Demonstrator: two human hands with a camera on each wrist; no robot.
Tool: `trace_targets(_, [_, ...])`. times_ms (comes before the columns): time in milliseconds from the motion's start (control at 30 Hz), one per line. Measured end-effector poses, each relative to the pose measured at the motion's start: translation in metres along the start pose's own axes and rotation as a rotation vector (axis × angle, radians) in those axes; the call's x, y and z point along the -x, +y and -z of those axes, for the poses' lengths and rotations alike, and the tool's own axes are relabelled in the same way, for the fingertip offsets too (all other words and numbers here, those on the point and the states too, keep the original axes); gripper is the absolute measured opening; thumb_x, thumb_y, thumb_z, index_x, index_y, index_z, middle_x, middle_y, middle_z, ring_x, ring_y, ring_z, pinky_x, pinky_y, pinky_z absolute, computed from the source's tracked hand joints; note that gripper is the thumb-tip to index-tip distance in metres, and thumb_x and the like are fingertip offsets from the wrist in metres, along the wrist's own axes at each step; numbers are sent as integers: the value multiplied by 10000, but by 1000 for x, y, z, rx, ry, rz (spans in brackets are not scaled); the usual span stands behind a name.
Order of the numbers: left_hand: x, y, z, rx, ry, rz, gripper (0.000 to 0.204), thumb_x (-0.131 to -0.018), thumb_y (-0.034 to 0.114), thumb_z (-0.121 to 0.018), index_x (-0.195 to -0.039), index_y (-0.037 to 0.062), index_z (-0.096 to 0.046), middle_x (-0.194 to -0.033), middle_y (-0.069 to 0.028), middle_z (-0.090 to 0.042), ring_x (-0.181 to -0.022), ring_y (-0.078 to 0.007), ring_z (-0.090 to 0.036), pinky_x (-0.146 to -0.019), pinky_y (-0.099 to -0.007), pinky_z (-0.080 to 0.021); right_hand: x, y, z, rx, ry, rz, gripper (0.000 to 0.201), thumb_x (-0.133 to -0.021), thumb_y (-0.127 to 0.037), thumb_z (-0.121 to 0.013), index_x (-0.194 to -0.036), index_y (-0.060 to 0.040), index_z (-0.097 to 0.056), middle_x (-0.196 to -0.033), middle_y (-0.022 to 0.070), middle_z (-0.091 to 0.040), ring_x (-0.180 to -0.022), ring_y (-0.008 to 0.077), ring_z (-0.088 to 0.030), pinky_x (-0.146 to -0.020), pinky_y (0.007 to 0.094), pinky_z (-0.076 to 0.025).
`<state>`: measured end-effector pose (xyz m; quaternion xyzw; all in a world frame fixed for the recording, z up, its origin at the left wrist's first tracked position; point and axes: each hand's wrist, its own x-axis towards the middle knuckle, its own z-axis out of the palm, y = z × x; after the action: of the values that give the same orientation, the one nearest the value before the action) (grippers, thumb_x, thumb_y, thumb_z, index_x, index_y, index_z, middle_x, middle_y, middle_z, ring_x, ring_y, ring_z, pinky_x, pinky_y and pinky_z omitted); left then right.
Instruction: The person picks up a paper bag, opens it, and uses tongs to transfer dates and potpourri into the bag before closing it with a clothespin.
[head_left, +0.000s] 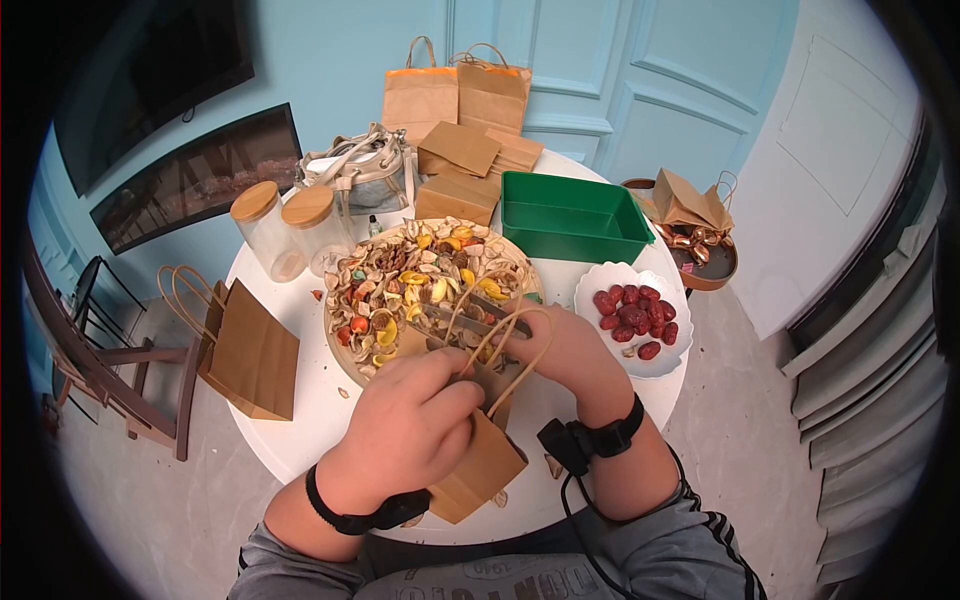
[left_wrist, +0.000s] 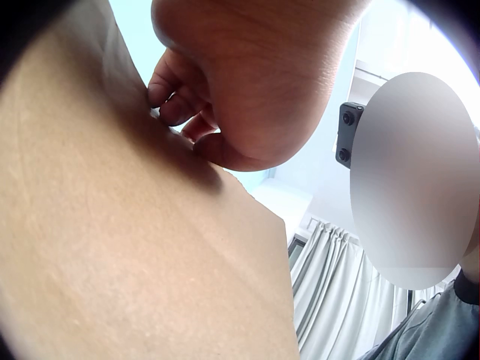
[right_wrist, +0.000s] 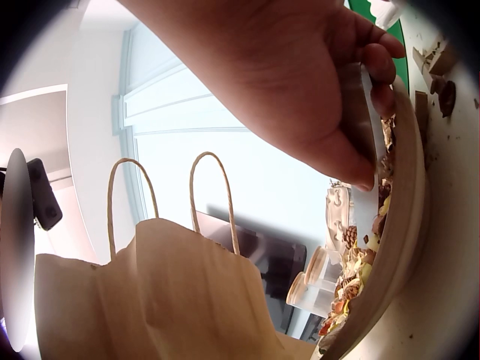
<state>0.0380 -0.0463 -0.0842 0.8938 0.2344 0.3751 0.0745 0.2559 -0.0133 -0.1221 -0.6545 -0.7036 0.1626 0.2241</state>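
Note:
With curled fingers, my left hand (head_left: 410,425) grips the top edge of a small brown paper bag (head_left: 478,472), which has twisted handles and stands tilted at the table's near side. Its side fills much of the left wrist view, the fingers (left_wrist: 176,105) at its rim. My right hand (head_left: 572,350) pinches metal tongs (head_left: 462,322) over a round wooden tray (head_left: 338,345). In the right wrist view the thumb presses the flat metal of the tongs (right_wrist: 365,154). Potpourri (head_left: 420,270) of dried petals, cones and yellow pieces heaps the tray.
Right of the tray are a white scalloped plate (head_left: 590,290) of red dates and a green bin (head_left: 570,215). Two lidded jars (head_left: 265,235), a handbag (head_left: 375,175) and several paper bags (head_left: 420,100) stand behind. Another paper bag (head_left: 250,355) stands at the left edge.

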Motion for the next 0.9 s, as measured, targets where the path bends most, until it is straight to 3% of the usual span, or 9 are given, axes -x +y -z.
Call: trace_targets(900, [2, 5, 3, -22, -26, 3, 216, -654, 3, -596, -858, 69, -622, -996, -114, -592, -840, -300, -588, -713, -369, -467, 1, -1, -2, 43, 10, 33, 295, -858, -325, -609, -1033, -89, -586, -890, 160, -666, -860, 357, -638, -732, 458, -500])
